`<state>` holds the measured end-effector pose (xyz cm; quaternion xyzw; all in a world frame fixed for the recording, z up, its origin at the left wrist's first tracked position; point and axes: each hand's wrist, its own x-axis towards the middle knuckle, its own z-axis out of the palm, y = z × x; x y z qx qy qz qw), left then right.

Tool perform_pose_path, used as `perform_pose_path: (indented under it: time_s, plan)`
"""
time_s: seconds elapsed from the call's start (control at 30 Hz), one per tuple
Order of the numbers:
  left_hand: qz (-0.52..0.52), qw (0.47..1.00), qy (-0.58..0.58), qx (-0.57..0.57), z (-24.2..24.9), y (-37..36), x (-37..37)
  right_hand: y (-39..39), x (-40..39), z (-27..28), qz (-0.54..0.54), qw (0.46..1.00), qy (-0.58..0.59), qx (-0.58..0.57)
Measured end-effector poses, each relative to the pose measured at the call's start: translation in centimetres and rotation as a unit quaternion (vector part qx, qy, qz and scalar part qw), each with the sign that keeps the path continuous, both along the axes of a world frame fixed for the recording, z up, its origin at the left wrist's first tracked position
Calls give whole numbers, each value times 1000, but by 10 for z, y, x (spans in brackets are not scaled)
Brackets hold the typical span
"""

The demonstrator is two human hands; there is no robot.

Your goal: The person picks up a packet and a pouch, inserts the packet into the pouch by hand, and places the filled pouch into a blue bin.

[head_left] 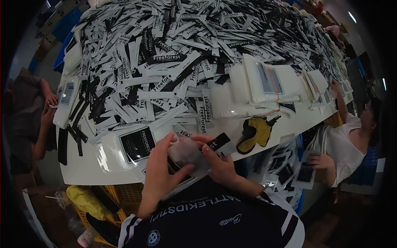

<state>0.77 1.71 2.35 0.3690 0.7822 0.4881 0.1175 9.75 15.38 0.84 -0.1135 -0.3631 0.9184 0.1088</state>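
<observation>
Close to my body, at the table's near edge, both hands hold a clear plastic bag (186, 152) with a black printed panel. My left hand (161, 167) has its fingers and thumb around the bag's left side. A black-and-white Freeforest stick packet (219, 144) is pinched between the thumb and fingers of my right hand (221, 167), which also touches the bag's right side. The packet's other end is hidden by that hand. Just beyond lies a stack of clear bags with a black FREEFOREST label (137, 144).
A large heap of stick packets (165, 58) covers the table (111, 175). Bundled bags (264, 82) and a yellow-black pouch-like item (256, 134) lie to the right. A blue bin of packed bags (283, 165) stands below the right edge. People work on both sides.
</observation>
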Motion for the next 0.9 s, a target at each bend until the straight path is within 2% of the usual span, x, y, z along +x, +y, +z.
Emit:
perform_pose_path:
  time_s: [0.03, 0.07, 0.1, 0.17, 0.2, 0.23, 0.3, 0.33, 0.37, 0.43, 0.47, 0.53, 0.67, 0.73, 0.83, 0.9]
  plan:
    - [-10, 997, -71, -5, -2, -6, -7, 5, 2, -6, 38, 994, -5, 101]
    - [-25, 995, -92, -33, -2, -10, -13, 10, 3, -8, 76, 977, -10, 201]
    - [-24, 995, -92, -32, -3, -14, -15, 14, 2, -5, 77, 976, -9, 202]
    - [-32, 995, -72, -69, -6, -17, -17, 23, -1, 5, -112, 962, -16, 249]
    - [-31, 995, -73, -67, -5, -16, -16, 33, -1, -2, -143, 897, -26, 417]
    - [-6, 995, -84, -56, -4, -15, -14, 36, 2, -2, -142, 897, -27, 419]
    - [14, 994, -97, -47, -1, -14, -12, 36, 5, 7, 11, 852, -62, 519]
    - [10, 995, -90, -28, 0, -14, -14, 37, 6, 0, 61, 884, -25, 462]
    - [9, 996, -84, -9, 0, -13, -14, 42, 8, -3, 59, 884, -25, 464]
    - [-8, 996, -84, -7, 1, -14, -13, 53, 10, -5, 213, 892, -26, 398]
    - [-24, 996, -85, -8, 2, -15, -12, 55, 7, -10, 215, 892, -25, 397]
    - [-22, 997, -73, -10, 0, -14, -9, 58, 2, -20, 325, 907, -46, 263]
    - [-10, 999, -42, -8, -2, -10, -8, 55, -4, -27, 309, 907, -38, 283]
    - [-8, 999, -33, -9, -1, -8, -8, 47, -8, -20, 238, 919, -60, 307]
    - [-8, 1000, 4, -11, -2, -3, -4, 42, -10, -29, 236, 929, -91, 270]
    - [-13, 999, 30, -12, -6, -1, -3, 34, -14, -23, 222, 925, -109, 290]
